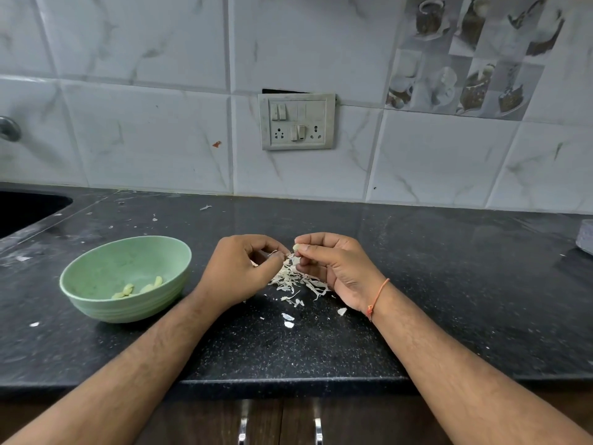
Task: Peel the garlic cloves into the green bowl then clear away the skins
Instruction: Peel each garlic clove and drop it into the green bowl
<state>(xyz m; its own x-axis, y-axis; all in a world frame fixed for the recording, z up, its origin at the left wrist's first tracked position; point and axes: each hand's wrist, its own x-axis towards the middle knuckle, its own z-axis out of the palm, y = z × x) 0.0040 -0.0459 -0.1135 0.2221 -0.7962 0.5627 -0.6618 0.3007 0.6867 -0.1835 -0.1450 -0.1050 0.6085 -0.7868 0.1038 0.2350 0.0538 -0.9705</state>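
A green bowl [96, 277] stands on the black counter at the left, with several peeled garlic cloves [128, 290] lying in it. My right hand [333, 268] pinches a pale garlic clove [296, 247] between thumb and fingers above a heap of white skins [296, 279]. My left hand [240, 268], just left of it, pinches a strip of skin [274, 253] that hangs off the clove. Both hands are curled and nearly touch over the heap.
Loose skin bits [288, 320] lie scattered in front of the heap and further out on the counter [449, 300]. A dark sink [22, 210] is at the far left. A grey object [585, 236] sits at the right edge. A switch plate [296, 122] hangs on the tiled wall.
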